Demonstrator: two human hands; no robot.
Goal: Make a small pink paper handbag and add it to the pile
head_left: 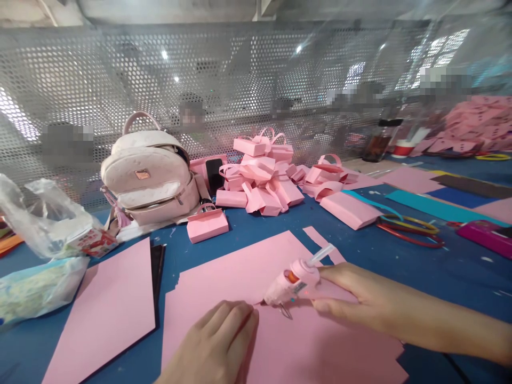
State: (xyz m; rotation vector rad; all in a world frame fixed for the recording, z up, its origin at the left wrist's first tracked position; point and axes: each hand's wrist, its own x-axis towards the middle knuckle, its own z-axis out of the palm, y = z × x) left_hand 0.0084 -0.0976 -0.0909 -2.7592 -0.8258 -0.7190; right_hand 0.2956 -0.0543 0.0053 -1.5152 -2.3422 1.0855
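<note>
Pink glue gun [291,285] is gripped in right hand [356,298], nozzle down on pink paper sheet [248,277] at table centre. Left hand [218,346] is laid flat on same sheet, fingers relaxed, nothing grasped. Beyond: pile of pink paper boxes [262,178], pale backpack [150,170] to the left, blue table [440,266] underneath.

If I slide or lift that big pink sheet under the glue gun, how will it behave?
The pink sheet lies thin and flat, so it would probably sag if lifted by one edge. It likely slides easily on the blue table. The left hand pressing on it suggests it is light and shifts readily.
</note>
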